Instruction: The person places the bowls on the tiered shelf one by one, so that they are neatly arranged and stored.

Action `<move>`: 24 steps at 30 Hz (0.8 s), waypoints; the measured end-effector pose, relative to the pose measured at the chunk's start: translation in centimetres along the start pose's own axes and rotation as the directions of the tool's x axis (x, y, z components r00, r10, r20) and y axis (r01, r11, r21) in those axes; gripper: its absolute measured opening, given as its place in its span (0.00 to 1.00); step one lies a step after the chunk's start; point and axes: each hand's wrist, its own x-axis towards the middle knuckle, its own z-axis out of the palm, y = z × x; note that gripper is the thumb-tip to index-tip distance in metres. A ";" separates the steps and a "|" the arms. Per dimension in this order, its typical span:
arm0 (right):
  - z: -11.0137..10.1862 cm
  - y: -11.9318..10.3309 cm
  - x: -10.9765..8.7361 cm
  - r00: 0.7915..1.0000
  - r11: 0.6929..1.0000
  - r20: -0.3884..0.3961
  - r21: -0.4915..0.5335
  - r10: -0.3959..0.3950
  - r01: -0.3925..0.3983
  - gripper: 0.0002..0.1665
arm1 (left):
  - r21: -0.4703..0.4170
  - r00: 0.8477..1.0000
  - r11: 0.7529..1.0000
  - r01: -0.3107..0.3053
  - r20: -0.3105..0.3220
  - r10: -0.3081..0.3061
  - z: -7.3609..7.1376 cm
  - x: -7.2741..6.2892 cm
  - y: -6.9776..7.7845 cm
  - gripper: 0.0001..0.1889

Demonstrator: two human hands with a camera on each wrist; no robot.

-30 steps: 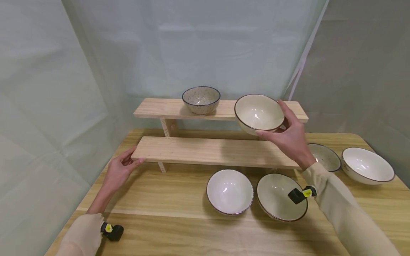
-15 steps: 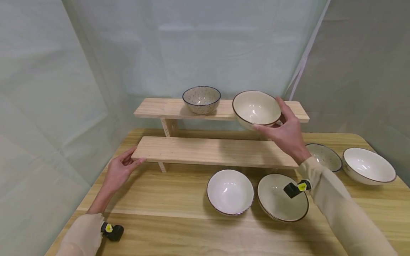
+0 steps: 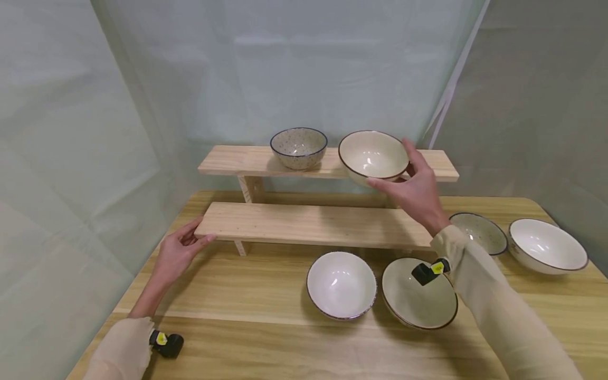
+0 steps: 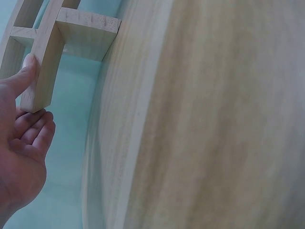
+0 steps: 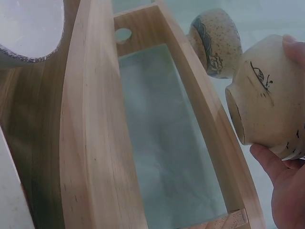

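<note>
My right hand holds a cream bowl with a brown rim, thumb on its near side and fingers round its right side. The bowl is tilted slightly towards me over the upper board of a two-tier wooden shelf; in the right wrist view its foot is close to that board, though I cannot tell if they touch. To its left stands a speckled bowl with a blue rim. My left hand grips the left end of the lower board, thumb on one face and fingers curled beneath.
On the wooden table, a white bowl and a cream bowl stand before the shelf. A grey-green bowl and a wide white bowl stand at the right. Pale cloth hangs behind.
My right hand has carried the cream bowl a little left and up, further over the upper board. The left hand has stayed at the lower board's end.
</note>
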 end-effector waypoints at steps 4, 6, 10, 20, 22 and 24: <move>0.3 0.0 0.3 1.000 1.000 -0.009 0.013 -0.009 0.009 0.63 | 0.010 1.000 1.000 0.000 0.000 0.000 0.0 -0.1 0.1 0.39; 0.5 0.1 0.5 1.000 1.000 -0.012 0.012 -0.013 0.013 0.63 | 0.009 1.000 1.000 -0.003 -0.001 0.003 0.0 -0.1 0.1 0.39; 0.6 0.3 0.8 1.000 1.000 -0.014 0.009 -0.010 0.010 0.63 | 0.001 1.000 1.000 -0.008 -0.006 0.008 0.0 0.0 0.1 0.39; 1.1 0.6 1.7 1.000 1.000 -0.006 -0.010 0.007 -0.007 0.65 | -0.020 1.000 1.000 -0.011 0.004 0.011 -0.2 -0.1 0.0 0.38; 1.1 0.6 1.8 1.000 1.000 -0.006 -0.019 0.005 -0.005 0.65 | -0.026 1.000 1.000 -0.007 0.008 0.007 -0.1 -0.1 0.1 0.38; 1.1 0.5 1.9 1.000 1.000 -0.006 -0.027 0.010 -0.010 0.65 | -0.027 1.000 1.000 -0.007 0.010 0.007 -0.1 -0.1 0.2 0.38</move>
